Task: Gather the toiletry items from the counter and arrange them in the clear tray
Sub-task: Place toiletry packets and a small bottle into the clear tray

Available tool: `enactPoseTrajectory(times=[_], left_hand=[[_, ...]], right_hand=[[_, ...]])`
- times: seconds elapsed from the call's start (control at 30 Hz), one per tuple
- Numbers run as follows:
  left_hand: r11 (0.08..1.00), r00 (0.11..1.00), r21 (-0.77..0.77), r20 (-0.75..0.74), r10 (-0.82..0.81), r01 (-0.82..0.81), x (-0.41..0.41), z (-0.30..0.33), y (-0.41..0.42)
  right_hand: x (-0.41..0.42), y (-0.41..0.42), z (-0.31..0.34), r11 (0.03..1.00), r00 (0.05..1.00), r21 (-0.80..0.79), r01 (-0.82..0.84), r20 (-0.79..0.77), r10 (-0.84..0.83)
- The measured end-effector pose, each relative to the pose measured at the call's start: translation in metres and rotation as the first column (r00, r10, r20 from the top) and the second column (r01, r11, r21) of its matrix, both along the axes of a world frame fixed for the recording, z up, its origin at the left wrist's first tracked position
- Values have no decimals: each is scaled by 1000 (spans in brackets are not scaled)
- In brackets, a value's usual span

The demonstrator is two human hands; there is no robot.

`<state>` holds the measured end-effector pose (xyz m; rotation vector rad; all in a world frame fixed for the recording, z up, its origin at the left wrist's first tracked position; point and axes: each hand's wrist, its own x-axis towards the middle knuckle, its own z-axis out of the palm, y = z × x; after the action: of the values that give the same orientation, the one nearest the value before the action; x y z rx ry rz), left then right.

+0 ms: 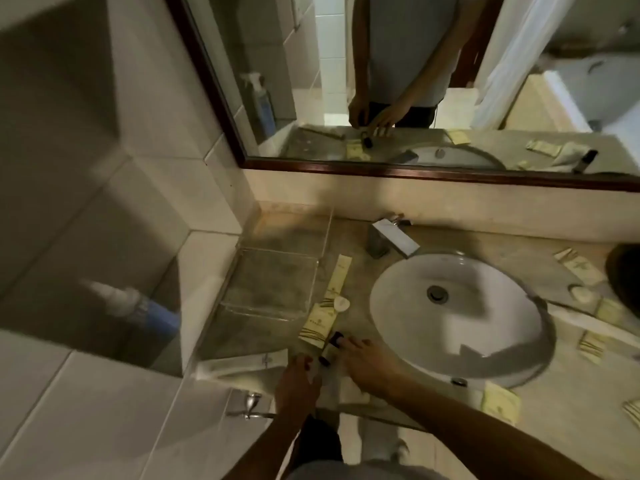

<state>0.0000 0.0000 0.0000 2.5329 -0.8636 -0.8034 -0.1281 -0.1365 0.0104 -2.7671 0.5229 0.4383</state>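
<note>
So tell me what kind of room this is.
Most likely a hotel bathroom: a round white sink set in a stone counter, a framed wall mirror, and matching packaged toiletry packets scattered around.

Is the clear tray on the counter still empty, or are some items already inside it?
Empty: through the clear tray only the counter shows, and the yellow packets lie outside it.

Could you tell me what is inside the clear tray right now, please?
The clear tray looks empty; only the counter shows through it. Its near edge is hard to make out.
</note>
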Motion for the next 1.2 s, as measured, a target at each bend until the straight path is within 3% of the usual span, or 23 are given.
enactPoseTrajectory(times=[0.2,0.3,0.43,0.53,0.6,0.77,0.87,0.97,1.07,1.2], left_hand=[[987,997,-153,67,-38,48,38,8,-33],[958,971,-181,128,-202,223,56,12,-70],[864,867,-137,208,-454,485,64,11,-118],[757,750,-76,236,-618,649,68,4,-142],[699,688,-60,250,-681,713,73,-3,-151],[641,630,-70,293,-720,765,84,-15,-159],[670,687,-177,308,-658,721,99,-11,-148],[825,846,-238,304,-438,513,125,0,-126],[930,934,-187,232,-271,316,158,-10,-107],[963,975,-156,13,-220,219,185,-23,-102]], right_hand=[[41,0,-7,993,995,-71,-94,-38,92],[46,-1,-13,991,993,-101,-86,-93,76],[42,1,-21,993,994,-101,63,-88,-72],[27,3,-22,960,959,-73,270,-70,-275],[18,3,-22,890,890,3,457,-15,-456],[22,-17,-7,744,721,4,668,243,-649],[60,-38,4,723,673,45,689,332,-661],[116,-61,14,738,653,132,662,384,-653],[175,-82,10,823,756,111,557,341,-558],[234,-101,-2,905,875,-14,425,262,-407]])
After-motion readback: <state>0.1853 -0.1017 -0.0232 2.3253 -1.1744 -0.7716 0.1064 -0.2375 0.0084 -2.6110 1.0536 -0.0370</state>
